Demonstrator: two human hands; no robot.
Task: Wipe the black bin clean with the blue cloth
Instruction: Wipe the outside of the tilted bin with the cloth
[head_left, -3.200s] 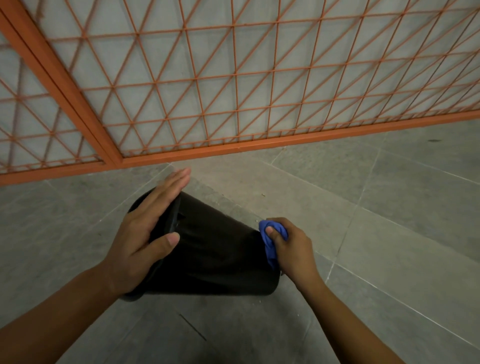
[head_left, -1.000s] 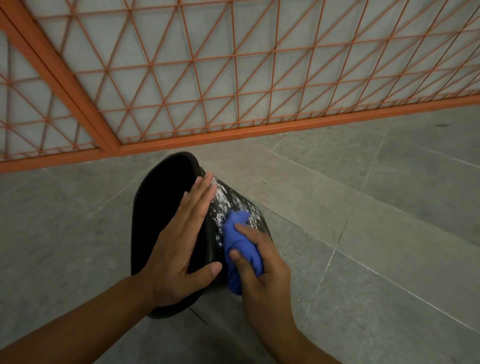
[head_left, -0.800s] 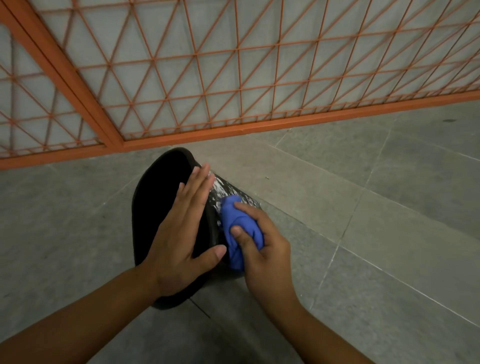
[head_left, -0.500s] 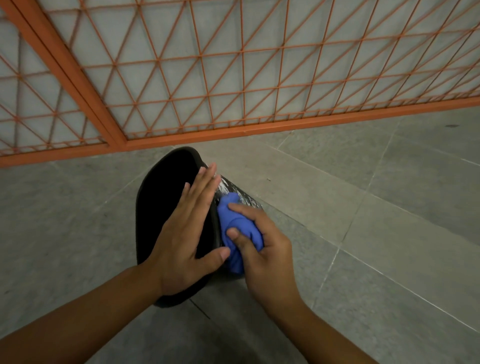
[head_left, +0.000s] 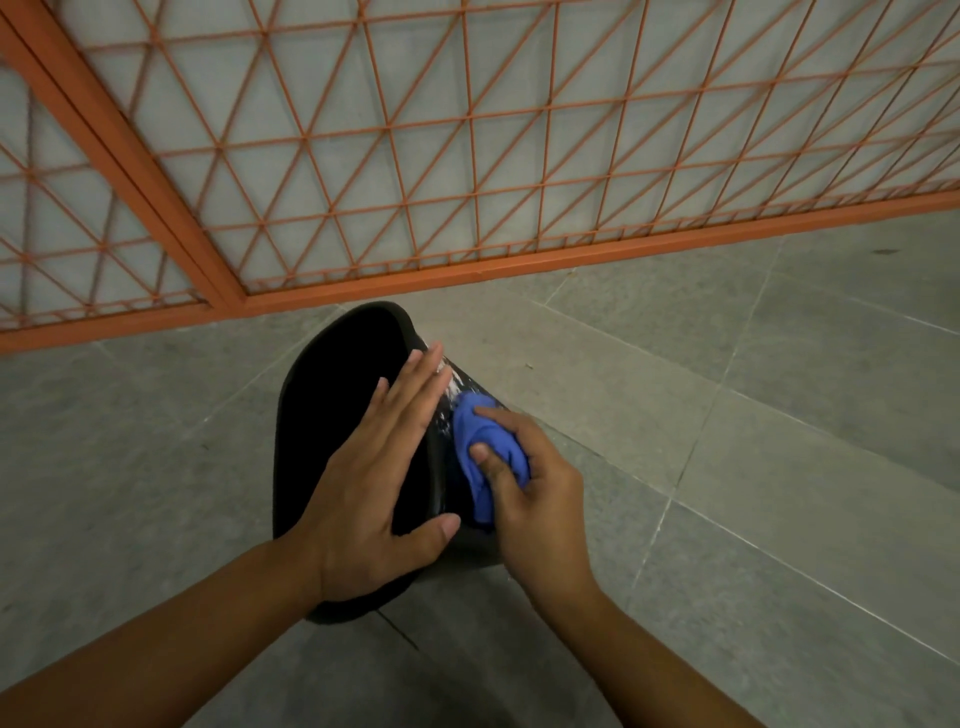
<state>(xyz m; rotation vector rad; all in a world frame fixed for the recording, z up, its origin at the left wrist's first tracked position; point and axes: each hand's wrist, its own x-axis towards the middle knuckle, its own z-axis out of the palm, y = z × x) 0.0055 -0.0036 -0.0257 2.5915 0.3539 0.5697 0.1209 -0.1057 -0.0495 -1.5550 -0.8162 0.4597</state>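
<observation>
On the grey tiled floor (head_left: 779, 415), just before an orange lattice fence (head_left: 467, 156), a black bin (head_left: 332, 415) is seen tipped on its side, mouth turned toward the left and upward, base hidden behind the right hand. Left hand (head_left: 379, 483): laid flat across the bin's rim, fingers (head_left: 410, 395) straight and held together, pointing up toward the fence, thumb spread low against the outer wall; nothing is gripped. Right hand (head_left: 535, 499): fingers and thumb curled round a bunched blue cloth (head_left: 488, 452), which is pressed against the bin's outer wall just right of the left fingertips. Whitish streaks, possibly suds or residue, are noted on the wall above the cloth. Both forearms are extended from the lower edge of the view, converging on the bin, wrists roughly level. Cloth and left hand lie just beside each other; contact cannot be told.
</observation>
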